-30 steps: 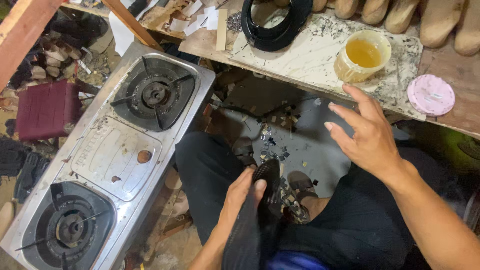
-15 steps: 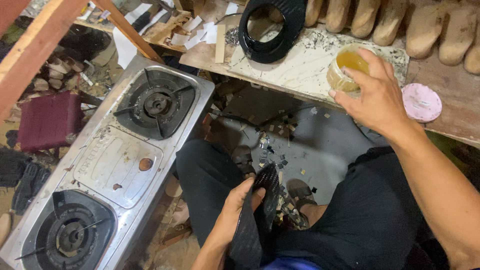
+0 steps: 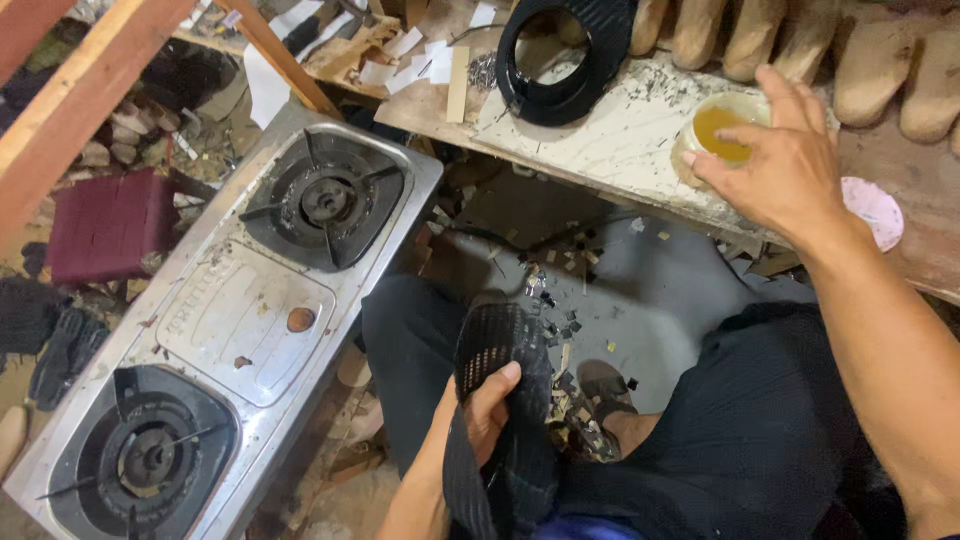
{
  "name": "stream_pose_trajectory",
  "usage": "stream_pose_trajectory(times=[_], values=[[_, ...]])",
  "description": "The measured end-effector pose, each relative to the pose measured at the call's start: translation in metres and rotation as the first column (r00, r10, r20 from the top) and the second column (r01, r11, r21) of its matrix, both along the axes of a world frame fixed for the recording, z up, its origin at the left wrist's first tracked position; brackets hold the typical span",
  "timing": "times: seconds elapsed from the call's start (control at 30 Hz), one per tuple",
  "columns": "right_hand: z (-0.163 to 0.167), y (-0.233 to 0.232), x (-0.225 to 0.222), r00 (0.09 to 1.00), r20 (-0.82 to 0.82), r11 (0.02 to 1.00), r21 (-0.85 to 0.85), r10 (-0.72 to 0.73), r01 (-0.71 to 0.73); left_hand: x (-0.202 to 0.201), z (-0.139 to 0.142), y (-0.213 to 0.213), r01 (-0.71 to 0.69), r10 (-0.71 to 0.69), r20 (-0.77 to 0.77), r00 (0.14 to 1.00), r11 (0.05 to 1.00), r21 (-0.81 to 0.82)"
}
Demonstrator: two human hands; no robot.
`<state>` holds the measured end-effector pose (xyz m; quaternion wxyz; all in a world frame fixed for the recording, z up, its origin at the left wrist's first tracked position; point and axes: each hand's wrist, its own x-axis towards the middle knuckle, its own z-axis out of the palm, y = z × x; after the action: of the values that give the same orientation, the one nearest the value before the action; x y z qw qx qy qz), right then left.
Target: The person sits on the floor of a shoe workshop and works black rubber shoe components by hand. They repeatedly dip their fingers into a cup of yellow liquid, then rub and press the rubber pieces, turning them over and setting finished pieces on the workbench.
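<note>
The black shoe sole (image 3: 500, 400) rests on the person's lap, below the tabletop's (image 3: 620, 150) near edge. The left hand (image 3: 485, 415) has its fingers closed around the sole. The right hand (image 3: 785, 165) reaches over the small cup of yellow glue (image 3: 720, 135) near the tabletop's edge, fingers spread open, touching the cup's rim. A steel gas stove (image 3: 240, 320) sits off to the left

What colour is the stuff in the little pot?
Yellow-amber liquid in the pot, seen from the head view.

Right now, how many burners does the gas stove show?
2. One burner sits at the far end of the steel stove, near the workbench; the other burner is at the near end, bottom left.
</note>
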<state>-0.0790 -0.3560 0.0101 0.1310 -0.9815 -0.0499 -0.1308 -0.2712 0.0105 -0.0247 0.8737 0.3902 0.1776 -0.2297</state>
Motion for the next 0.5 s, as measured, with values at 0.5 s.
stream_pose_trajectory(times=[0.5], values=[[-0.005, -0.006, -0.031, 0.991, 0.123, 0.924, 0.372, 0.048, -0.091, 0.005, -0.008, -0.010, 0.001, 0.000, -0.027, 1.000, 1.000, 0.023]])
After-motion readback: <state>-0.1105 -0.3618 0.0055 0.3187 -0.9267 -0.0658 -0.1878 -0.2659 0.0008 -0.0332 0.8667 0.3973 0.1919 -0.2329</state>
